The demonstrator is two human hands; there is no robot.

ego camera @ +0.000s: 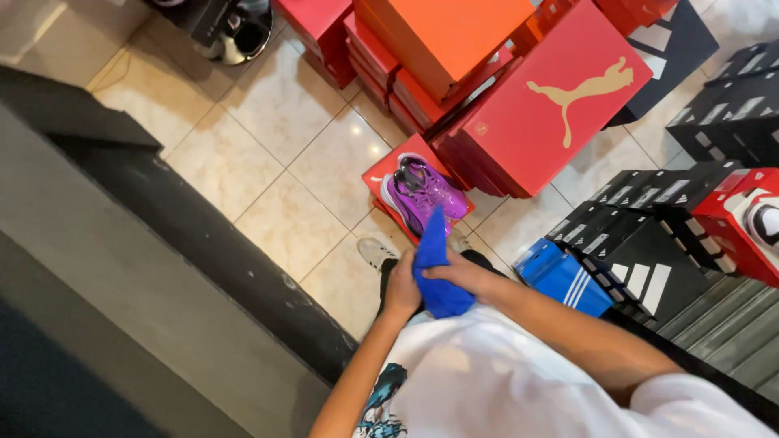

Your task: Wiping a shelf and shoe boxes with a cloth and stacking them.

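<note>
While both hands clench it, left hand (402,285) and right hand (459,274), the crumpled blue cloth (436,268) stands upright between them (purple sneakers (422,193) lie just beyond).

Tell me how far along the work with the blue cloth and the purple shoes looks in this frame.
Early, it seems. Done: the purple shoes sit on an opened red box on the tiled floor. In hand: the left hand and right hand both grip the blue cloth in front of the body, apart from the shoes. Left: the cloth has not touched either shoe, and stacked closed boxes stand around.
</note>
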